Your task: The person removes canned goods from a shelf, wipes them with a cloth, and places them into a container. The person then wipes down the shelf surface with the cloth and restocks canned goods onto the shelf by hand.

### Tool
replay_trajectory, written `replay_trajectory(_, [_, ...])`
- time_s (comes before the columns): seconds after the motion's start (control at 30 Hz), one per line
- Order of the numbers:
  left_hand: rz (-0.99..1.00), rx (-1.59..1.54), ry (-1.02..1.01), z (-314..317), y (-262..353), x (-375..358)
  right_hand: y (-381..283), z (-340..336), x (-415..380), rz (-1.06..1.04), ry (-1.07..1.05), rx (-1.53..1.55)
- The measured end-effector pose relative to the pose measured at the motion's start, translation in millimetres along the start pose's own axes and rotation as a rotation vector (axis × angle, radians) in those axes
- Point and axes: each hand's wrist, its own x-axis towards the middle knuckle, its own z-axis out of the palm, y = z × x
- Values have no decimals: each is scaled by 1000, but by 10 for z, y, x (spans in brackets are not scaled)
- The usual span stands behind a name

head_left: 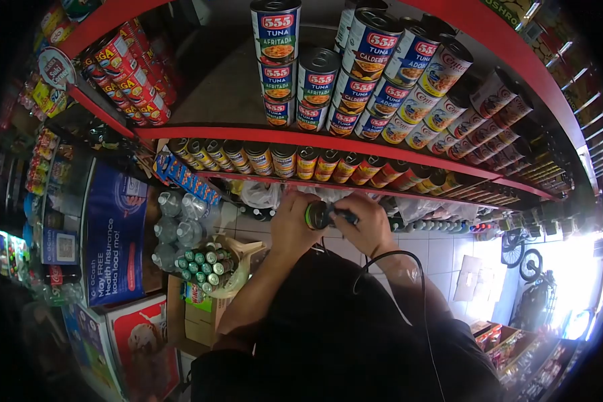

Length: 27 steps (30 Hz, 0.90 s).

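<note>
In front of my chest, my left hand [292, 225] is wrapped round a can [315, 215] with a green edge, its round metal end facing up toward me. My right hand [370, 224] grips a small dark pen-like tool [344, 216], whose tip is at the can's end. Whether the tip touches the metal I cannot make out. Just beyond both hands runs a shelf row of yellow and red cans [306, 163]. A thin dark cable [419, 268] loops over my right forearm.
Stacked tuna cans [277, 74] fill the upper shelf, with red cans [124, 77] at its left. A red shelf edge [315, 138] crosses ahead. Lower left are plastic bottles [169, 231] and a bag of cans [211, 268]. A bicycle [522, 258] stands at the bright right side.
</note>
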Motion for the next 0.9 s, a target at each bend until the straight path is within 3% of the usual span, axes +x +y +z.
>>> replay_trajectory(0.17, [7, 26, -5, 1, -85, -17, -168, 105, -55, -182, 8, -120])
replay_trajectory(0.27, [28, 12, -65, -8, -111, -55, -117, 29, -55, -46, -171, -134])
replay_trajectory(0.37, [16, -20, -84, -29, -114, -55, -1, 1, -64, -40, -205, -105])
replay_trajectory(0.47, [17, -26, -79, -9, -121, -46, 134, 100, -76, -22, -107, -112])
replay_trajectory(0.57, [8, -1, -88, -13, -100, -51, 40, 136, 21, -98, -18, -138])
replay_trajectory(0.67, [26, -11, -87, -31, -55, -34, -124, 128, 53, -145, -50, -111])
replay_trajectory(0.87, [12, -24, -91, -9, -106, -121, -112, -8, 88, -218, -315, -78])
replay_trajectory(0.9, [25, -29, -94, -8, -90, -118, -101, 2, 95, -191, -222, -119])
